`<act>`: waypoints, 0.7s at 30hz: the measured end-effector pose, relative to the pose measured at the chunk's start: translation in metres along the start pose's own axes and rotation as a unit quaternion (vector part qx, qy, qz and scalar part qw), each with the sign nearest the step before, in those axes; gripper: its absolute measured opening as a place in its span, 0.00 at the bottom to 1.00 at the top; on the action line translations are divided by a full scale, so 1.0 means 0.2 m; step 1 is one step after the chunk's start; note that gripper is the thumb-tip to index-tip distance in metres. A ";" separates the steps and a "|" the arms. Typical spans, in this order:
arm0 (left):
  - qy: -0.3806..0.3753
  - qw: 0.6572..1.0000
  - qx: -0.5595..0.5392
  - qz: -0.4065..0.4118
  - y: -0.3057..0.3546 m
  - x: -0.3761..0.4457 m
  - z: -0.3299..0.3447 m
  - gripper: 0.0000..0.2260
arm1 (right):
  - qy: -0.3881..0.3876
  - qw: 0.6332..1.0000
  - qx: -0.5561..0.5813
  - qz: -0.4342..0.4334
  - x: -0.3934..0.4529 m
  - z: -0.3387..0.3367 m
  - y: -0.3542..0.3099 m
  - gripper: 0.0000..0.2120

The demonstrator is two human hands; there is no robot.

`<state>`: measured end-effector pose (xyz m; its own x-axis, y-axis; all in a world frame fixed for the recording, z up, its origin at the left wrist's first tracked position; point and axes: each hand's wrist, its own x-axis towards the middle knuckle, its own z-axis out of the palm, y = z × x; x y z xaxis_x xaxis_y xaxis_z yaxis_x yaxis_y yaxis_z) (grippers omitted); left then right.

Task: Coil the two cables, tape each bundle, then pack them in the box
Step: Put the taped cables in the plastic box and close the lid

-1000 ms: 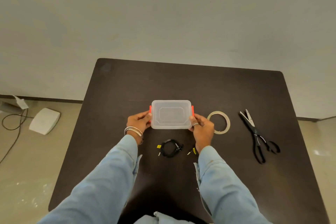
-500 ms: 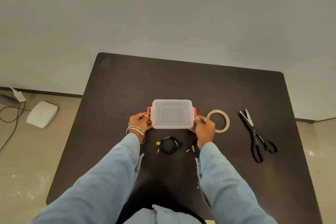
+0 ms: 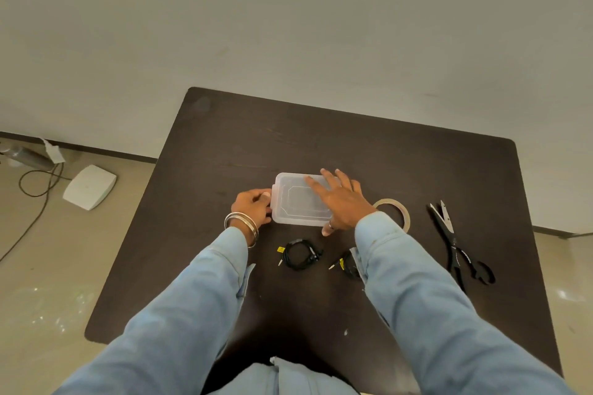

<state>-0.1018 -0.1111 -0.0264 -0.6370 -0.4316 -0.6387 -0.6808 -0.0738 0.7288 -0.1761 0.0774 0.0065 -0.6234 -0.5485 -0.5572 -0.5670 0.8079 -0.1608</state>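
- Fingers of the right hand (image 3: 340,202) now lie straight and spread flat across the lid of the box (image 3: 298,202), thumb at its near right corner; half a second ago this hand pinched the right-end clip.
- Left hand (image 3: 253,205) stays at the box's left end, fingers curled against the edge, gripping it as before.
- Nearest the person, two coiled black cables lie on the table (image 3: 321,144): the left cable bundle (image 3: 300,254) in full view, the right cable bundle (image 3: 348,264) partly hidden under the right sleeve (image 3: 417,298). Neither has moved.
- Box sits closed at mid-table, just beyond the bundles, position unchanged. The orange clips seen earlier are covered or out of sight; whether they are latched cannot be told.
- Tape roll (image 3: 393,212) lies just right of the box, partly behind the right cuff.
- Scissors (image 3: 455,244) rest well to the right, blades slightly parted, pointing away.
- Bangles (image 3: 242,226) circle the left wrist.
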 end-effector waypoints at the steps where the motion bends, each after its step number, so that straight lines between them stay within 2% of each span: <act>1: -0.002 1.000 -0.006 -0.005 0.00 0.00 0.00 0.11 | 0.000 1.000 0.026 -0.001 0.00 0.00 0.01 0.55; 5: -0.004 0.999 -0.045 -0.023 0.01 -0.01 -0.01 0.11 | 0.014 0.990 0.135 -0.030 0.00 0.01 0.03 0.50; 9: -0.012 0.995 -0.093 -0.033 0.03 -0.03 -0.02 0.13 | 0.015 0.965 0.258 -0.053 -0.01 -0.02 0.09 0.47; 11: -0.015 0.995 -0.096 -0.034 0.03 -0.03 -0.03 0.14 | 0.013 0.939 0.339 -0.049 -0.02 -0.05 0.11 0.45; 13: -0.018 0.995 -0.089 -0.036 0.02 -0.04 -0.04 0.12 | 0.025 0.894 0.446 -0.040 -0.03 -0.08 0.12 0.42; 15: -0.019 0.996 -0.081 -0.034 0.02 -0.04 -0.05 0.09 | 0.064 0.826 0.558 -0.034 -0.05 -0.08 0.14 0.38; 16: -0.018 0.997 -0.068 -0.031 0.01 -0.04 -0.05 0.09 | 0.094 0.775 0.624 -0.023 -0.07 -0.08 0.15 0.38; 19: -0.010 0.999 -0.031 -0.022 0.00 -0.03 -0.04 0.11 | 0.135 0.546 0.825 0.062 -0.13 -0.01 0.21 0.39; 20: -0.004 0.999 -0.029 -0.020 -0.01 -0.03 -0.04 0.10 | 0.126 0.487 0.861 0.078 -0.15 0.04 0.24 0.37; 21: 0.002 0.999 -0.032 -0.018 -0.01 -0.03 -0.04 0.10 | 0.118 0.453 0.879 0.088 -0.17 0.09 0.26 0.35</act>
<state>-0.0928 -0.1157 -0.0221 -0.6114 -0.4309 -0.6637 -0.6783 -0.1466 0.7200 -0.1740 0.1418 0.0034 -0.7337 -0.2825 -0.6180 0.6787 -0.3482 -0.6466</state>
